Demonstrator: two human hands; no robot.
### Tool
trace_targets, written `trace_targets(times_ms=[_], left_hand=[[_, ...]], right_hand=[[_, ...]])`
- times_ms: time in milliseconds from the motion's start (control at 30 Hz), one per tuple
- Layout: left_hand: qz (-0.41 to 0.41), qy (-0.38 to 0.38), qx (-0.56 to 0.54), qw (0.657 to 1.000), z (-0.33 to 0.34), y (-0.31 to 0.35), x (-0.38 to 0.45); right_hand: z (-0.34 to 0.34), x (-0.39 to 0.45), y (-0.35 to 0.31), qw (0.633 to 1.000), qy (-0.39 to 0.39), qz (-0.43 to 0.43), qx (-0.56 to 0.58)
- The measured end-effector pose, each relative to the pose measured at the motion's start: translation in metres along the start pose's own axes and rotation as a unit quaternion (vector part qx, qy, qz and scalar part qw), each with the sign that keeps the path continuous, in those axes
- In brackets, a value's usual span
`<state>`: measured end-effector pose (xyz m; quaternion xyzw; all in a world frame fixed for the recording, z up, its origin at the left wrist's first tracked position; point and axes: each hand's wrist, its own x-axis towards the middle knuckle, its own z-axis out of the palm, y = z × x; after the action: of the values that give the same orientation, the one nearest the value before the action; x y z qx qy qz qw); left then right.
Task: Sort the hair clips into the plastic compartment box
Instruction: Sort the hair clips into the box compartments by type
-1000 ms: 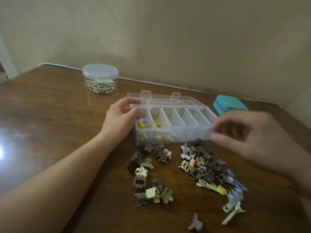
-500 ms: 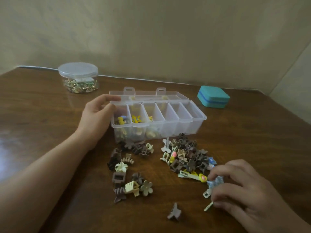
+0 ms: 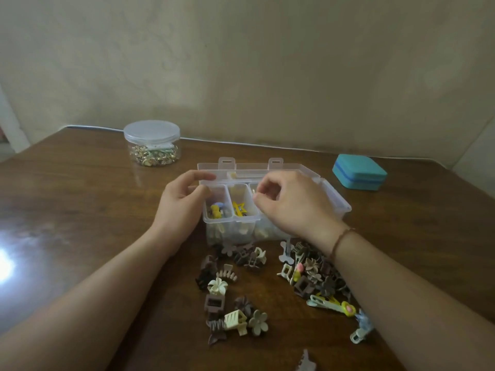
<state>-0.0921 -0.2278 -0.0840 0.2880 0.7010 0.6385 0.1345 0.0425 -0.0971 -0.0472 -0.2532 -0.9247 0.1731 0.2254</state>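
We see a brown wooden table (image 3: 80, 210) bearing a clear compartment box (image 3: 336, 199) at centre, loose hair clips (image 3: 235, 298) below it, a round jar (image 3: 152, 143) upper left, and a teal case (image 3: 359, 171) upper right.

Clear box (image 3: 334, 194), teal case (image 3: 359, 171), brown and cream clips (image 3: 316, 277), seemingly yellow ones inside.

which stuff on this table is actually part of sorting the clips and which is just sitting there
Part of the job:
compartment box, gripped at its left end by the left hand
right hand, over the box
loose hair clips in front of the box
clips already in the left compartments

Just lying about:
round lidded jar
teal case
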Motion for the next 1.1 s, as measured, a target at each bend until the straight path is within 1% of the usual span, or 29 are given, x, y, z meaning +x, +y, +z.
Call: trace_targets(times_ms=[33, 133, 200, 267, 300, 400, 467, 533, 600, 667, 733, 833, 967, 1100], left_hand=[[-0.003, -0.004, 0.0, 1.0, 0.0, -0.001, 0.0], [-0.009, -0.006, -0.003, 1.0, -0.001, -0.002, 0.001], [-0.006, -0.003, -0.005, 1.0, -0.001, -0.002, 0.001], [-0.004, -0.005, -0.007, 1.0, 0.0, -0.001, 0.0], [-0.003, -0.004, -0.005, 1.0, 0.0, 0.0, -0.001], [-0.002, 0.002, 0.003, 1.0, 0.001, 0.001, -0.002], [0.0, 0.003, 0.01, 1.0, 0.001, 0.002, -0.003], [-0.001, 0.004, 0.012, 1.0, 0.002, 0.003, -0.004], [-0.002, 0.005, 0.009, 1.0, 0.002, 0.004, -0.005], [-0.001, 0.003, 0.007, 1.0, 0.003, 0.005, -0.006], [0.001, 0.003, 0.006, 1.0, 0.004, 0.005, -0.007], [-0.003, 0.004, 0.004, 1.0, 0.004, 0.006, -0.007], [-0.001, 0.023, 0.018, 1.0, 0.005, 0.005, -0.006], [0.002, 0.016, 0.016, 1.0, 0.005, 0.004, -0.004]], right_hand=[[-0.002, -0.002, 0.001, 1.0, 0.011, -0.009, -0.003], [-0.029, -0.007, 0.007, 0.994, 0.095, -0.029, 0.047], [-0.054, -0.013, 0.019, 0.991, 0.112, -0.025, 0.069], [-0.075, -0.029, 0.033, 0.993, 0.094, -0.025, 0.065], [-0.083, -0.042, 0.039, 0.996, 0.071, -0.025, 0.056], [-0.094, -0.087, 0.061, 0.999, -0.038, -0.007, -0.025], [-0.093, -0.116, 0.076, 0.994, -0.085, 0.011, -0.07], [-0.09, -0.139, 0.084, 0.992, -0.087, 0.046, -0.08], [-0.084, -0.153, 0.088, 0.991, -0.075, 0.089, -0.062], [-0.077, -0.161, 0.087, 0.991, -0.058, 0.113, -0.045], [-0.07, -0.163, 0.084, 0.99, -0.041, 0.126, -0.039], [-0.064, -0.159, 0.078, 0.987, -0.038, 0.154, -0.035], [-0.067, -0.146, 0.077, 0.984, -0.05, 0.172, -0.021], [-0.08, -0.134, 0.082, 0.982, -0.068, 0.176, -0.024]])
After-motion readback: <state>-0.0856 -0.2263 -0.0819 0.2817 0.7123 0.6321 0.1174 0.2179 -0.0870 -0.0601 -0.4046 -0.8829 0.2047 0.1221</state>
